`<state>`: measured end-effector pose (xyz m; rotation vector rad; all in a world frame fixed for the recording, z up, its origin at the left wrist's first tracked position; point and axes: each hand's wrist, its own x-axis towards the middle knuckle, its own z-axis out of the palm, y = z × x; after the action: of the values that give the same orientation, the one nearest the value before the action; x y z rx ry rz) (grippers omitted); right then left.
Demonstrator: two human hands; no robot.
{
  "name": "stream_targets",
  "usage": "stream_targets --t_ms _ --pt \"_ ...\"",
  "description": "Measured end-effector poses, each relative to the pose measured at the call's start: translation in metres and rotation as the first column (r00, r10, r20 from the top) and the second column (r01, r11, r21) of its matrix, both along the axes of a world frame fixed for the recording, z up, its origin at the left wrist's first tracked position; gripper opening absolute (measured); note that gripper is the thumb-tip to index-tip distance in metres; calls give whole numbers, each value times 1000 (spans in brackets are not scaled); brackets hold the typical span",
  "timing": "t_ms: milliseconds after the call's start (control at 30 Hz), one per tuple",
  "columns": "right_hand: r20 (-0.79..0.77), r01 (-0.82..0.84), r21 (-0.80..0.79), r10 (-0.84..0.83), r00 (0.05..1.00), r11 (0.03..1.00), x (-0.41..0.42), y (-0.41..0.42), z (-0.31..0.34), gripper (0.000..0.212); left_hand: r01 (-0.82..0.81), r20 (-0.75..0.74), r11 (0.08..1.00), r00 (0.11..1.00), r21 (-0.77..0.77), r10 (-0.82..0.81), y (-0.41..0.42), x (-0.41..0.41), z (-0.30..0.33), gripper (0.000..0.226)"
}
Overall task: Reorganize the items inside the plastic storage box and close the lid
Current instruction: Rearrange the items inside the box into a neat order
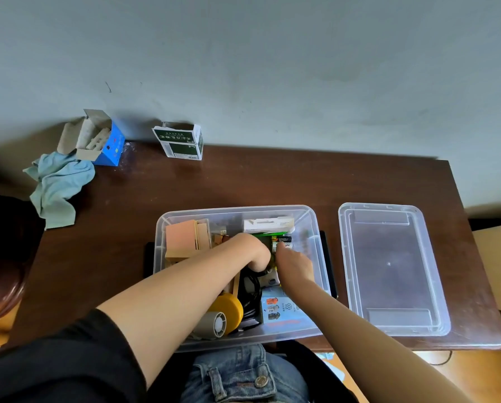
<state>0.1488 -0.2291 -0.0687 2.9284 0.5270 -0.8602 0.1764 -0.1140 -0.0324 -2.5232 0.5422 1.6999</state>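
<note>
A clear plastic storage box [316, 228] stands open on the dark wooden table, near its front edge. Both my hands reach down into its middle. My left hand [256, 251] bends downward at the wrist, its fingers hidden among the items. My right hand [294, 263] touches a small black and white package [284, 242] with its fingertips; its grip is hidden. Inside lie tan cardboard boxes [182, 239], a white box [268, 223], a yellow roll [228, 311], a grey fan [214, 325], black cable [250, 286] and a blue package [284, 309]. The clear lid [389, 269] lies flat to the box's right.
At the back left of the table, by the grey wall, stand an open blue box of chalk [103, 139] and a green and white carton [182, 141]. A light blue cloth [58, 184] hangs over the left edge. A cardboard box [496, 263] sits beyond the right edge.
</note>
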Motion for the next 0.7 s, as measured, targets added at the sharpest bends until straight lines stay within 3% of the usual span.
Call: stream_targets --t_ms 200,300,367,567,667,700 --pt "-5 72 3 -72 997 997 2 -4 1 26 -17 27 1000 1000 8 16 -3 6 -12 26" --pt "-3 120 15 -120 993 993 1 -2 2 27 -69 38 998 997 -12 69 -1 7 -18 62" --pt "-9 139 26 -139 990 990 1 1 2 28 -71 33 997 997 -12 71 0 8 -17 71" --pt "-32 154 21 -153 988 988 0 4 1 26 -19 26 1000 999 25 18 1 7 -14 46" --pt "-32 159 20 -158 987 987 0 4 -1 26 10 -15 1000 1000 3 -10 -1 6 -13 13" --pt "-30 160 19 -159 987 987 0 4 -1 26 10 -22 1000 1000 -5 -10 -1 6 -14 16"
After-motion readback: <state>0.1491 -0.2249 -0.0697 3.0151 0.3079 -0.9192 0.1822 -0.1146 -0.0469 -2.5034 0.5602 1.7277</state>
